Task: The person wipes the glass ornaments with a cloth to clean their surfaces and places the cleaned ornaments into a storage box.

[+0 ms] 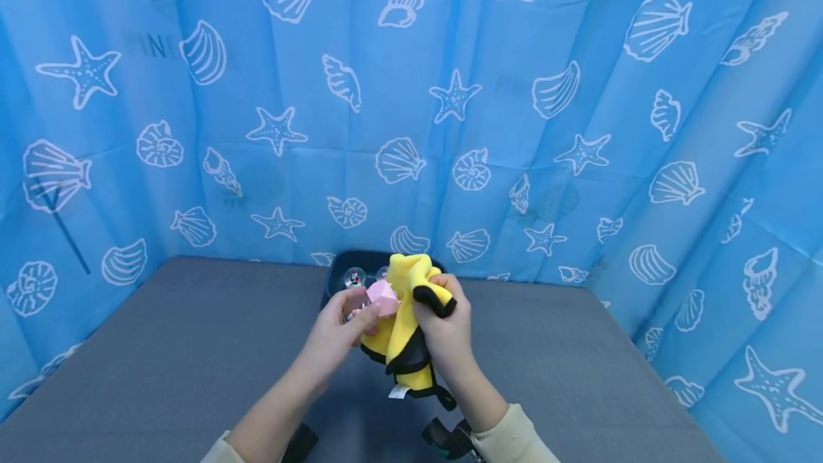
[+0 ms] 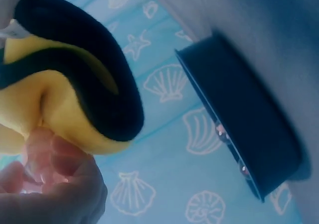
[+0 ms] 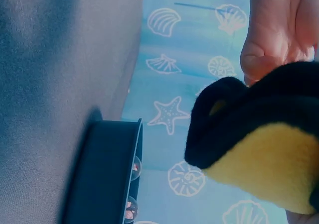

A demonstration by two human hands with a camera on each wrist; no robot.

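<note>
In the head view my left hand [image 1: 343, 327] pinches a small clear globe [image 1: 356, 306] with a pink faceted base [image 1: 382, 297], which looks like a snow globe. A yellow cloth with black edging [image 1: 405, 327] is bunched in my right hand [image 1: 453, 324]. It lies against the pink base, and its lower part hangs down with a white tag. In the left wrist view the left fingers [image 2: 60, 164] hold the clear globe below the cloth [image 2: 104, 144]. The cloth [image 3: 269, 159] covers much of the grip in the right wrist view.
Behind the hands a dark blue tray [image 1: 331, 288] stands on the grey table [image 1: 212, 349]. Inside it are clear globes, one of them [image 1: 354, 277] beside the left hand. A blue curtain with white shells [image 1: 411, 91] hangs behind the table. Dark straps [image 1: 444, 438] surround the wrists.
</note>
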